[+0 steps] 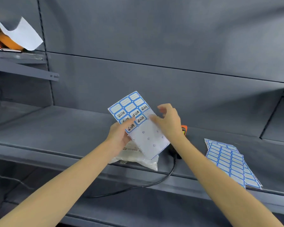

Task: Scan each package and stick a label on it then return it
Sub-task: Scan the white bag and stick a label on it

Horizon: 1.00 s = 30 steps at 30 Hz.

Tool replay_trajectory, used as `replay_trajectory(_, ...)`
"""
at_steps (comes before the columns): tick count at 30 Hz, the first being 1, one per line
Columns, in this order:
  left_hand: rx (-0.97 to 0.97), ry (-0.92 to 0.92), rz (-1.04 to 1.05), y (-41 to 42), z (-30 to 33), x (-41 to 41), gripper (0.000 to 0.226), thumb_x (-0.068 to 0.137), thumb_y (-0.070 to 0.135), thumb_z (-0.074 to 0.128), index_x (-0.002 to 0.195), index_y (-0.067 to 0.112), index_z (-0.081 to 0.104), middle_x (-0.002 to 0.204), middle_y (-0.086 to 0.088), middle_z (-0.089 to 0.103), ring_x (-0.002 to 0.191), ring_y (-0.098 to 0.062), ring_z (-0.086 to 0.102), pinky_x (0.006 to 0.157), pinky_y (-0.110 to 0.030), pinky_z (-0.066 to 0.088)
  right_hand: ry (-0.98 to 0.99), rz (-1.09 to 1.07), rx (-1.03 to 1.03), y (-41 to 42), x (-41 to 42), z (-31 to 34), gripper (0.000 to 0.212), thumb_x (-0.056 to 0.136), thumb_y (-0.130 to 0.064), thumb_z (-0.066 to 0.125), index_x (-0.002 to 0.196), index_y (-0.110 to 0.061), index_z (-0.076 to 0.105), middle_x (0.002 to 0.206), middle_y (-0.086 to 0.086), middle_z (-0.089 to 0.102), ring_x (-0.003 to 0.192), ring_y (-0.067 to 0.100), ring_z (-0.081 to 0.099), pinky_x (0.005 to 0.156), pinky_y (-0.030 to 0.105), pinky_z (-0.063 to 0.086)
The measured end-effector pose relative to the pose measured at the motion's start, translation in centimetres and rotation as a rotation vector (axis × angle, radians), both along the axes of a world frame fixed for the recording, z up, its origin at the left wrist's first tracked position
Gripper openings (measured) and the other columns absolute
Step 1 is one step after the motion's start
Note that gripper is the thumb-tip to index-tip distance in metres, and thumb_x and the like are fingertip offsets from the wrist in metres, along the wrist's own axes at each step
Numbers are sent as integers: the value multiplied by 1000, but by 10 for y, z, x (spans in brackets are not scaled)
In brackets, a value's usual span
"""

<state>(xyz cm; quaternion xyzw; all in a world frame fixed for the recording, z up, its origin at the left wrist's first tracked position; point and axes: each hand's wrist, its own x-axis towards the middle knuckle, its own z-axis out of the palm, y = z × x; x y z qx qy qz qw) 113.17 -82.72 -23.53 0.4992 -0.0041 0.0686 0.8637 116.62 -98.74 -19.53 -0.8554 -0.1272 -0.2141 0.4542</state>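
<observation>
1. The labelling step is in hand: the left hand (120, 135) is gripping a white sheet of blue-bordered sticker labels (138, 122), its thumb lying across the printed stickers, and is holding the sheet up above the grey metal shelf (56, 128).
2. The right hand (166, 122) is reaching onto the sheet's right edge with fingers loosely curled and holding nothing that I can make out; the fingertips are blurred.
3. The package, a clear plastic mailer bag (134, 158), is lying on the shelf directly under the sheet, at the shelf's front edge.
4. An orange-and-black corded scanner (184, 130) is sitting on the shelf just behind the right wrist.
5. A stack of spare blue label sheets (231, 163) is resting on the shelf, to the right of the package.
6. In my judgement the next move is calling for a fine pinch to peel one sticker free, then pressing it onto the package.
</observation>
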Motion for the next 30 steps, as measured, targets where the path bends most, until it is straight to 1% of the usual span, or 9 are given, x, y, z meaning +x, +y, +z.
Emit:
replay_trajectory(3, -10, 5, 13, 3, -4, 3, 20, 89, 14, 64, 108, 17, 67, 106, -4, 73, 95, -20, 70, 73, -35, 56, -205, 4, -114, 6, -8, -13, 24, 91, -29, 63, 114, -24, 62, 113, -2, 54, 107, 16, 39, 75, 11, 26)
replay_trajectory(5, -5, -6, -3, 2, -5, 3, 23, 89, 14, 64, 112, 17, 67, 109, -5, 72, 95, -20, 69, 74, -35, 55, -185, 43, -143, 12, -11, -20, 28, 92, -31, 62, 119, -23, 64, 115, -1, 55, 102, 12, 34, 71, 13, 23)
replay_trajectory(7, -4, -14, -18, 2, -5, 2, 29, 89, 15, 63, 118, 16, 65, 113, -7, 71, 97, -21, 69, 77, -36, 56, -143, 55, -143, 17, -12, -23, 33, 92, -34, 61, 124, -24, 63, 119, -2, 56, 101, 10, 32, 75, 14, 23)
replay_trajectory(12, -19, -39, -87, 1, -5, -1, 37, 93, 13, 56, 129, 11, 58, 123, -12, 65, 113, -29, 61, 96, -44, 49, -75, 111, -99, 21, -13, -22, 31, 92, -35, 62, 120, -24, 67, 117, -3, 65, 109, 22, 54, 84, 29, 47)
replay_trajectory(14, -23, -38, -103, 0, -5, -2, 37, 94, 13, 54, 131, 11, 57, 125, -13, 64, 114, -30, 60, 97, -44, 47, -49, 123, -57, 21, -13, -21, 27, 91, -32, 64, 115, -22, 69, 113, -5, 68, 105, 17, 57, 77, 23, 49)
replay_trajectory(16, -31, -41, -114, -1, -5, -3, 37, 94, 14, 53, 130, 11, 57, 124, -13, 65, 109, -27, 63, 91, -40, 51, -34, 120, -18, 20, -12, -20, 23, 88, -28, 67, 110, -22, 72, 108, -8, 69, 98, 9, 57, 66, 8, 40)
replay_trajectory(20, -40, -23, -102, -3, -7, -2, 38, 95, 20, 53, 132, 13, 55, 125, -13, 65, 115, -31, 60, 98, -46, 47, -16, 87, 23, 20, -13, -22, 22, 86, -26, 70, 107, -19, 72, 104, -7, 67, 85, 3, 54, 63, 1, 37)
replay_trajectory(24, -37, -34, -102, -6, -8, -1, 27, 96, 20, 53, 122, 17, 61, 115, -8, 70, 100, -23, 68, 79, -37, 55, -3, 92, 105, 19, -16, -27, 19, 86, -22, 70, 104, -18, 71, 101, -6, 69, 80, -10, 56, 58, 2, 39)
replay_trajectory(30, -23, -29, -80, -9, -9, -1, 23, 96, 20, 54, 117, 19, 63, 111, -7, 71, 91, -19, 71, 74, -35, 56, -7, 54, 99, 17, -16, -33, 21, 86, -26, 70, 106, -20, 67, 107, -5, 63, 95, 7, 55, 64, 10, 36)
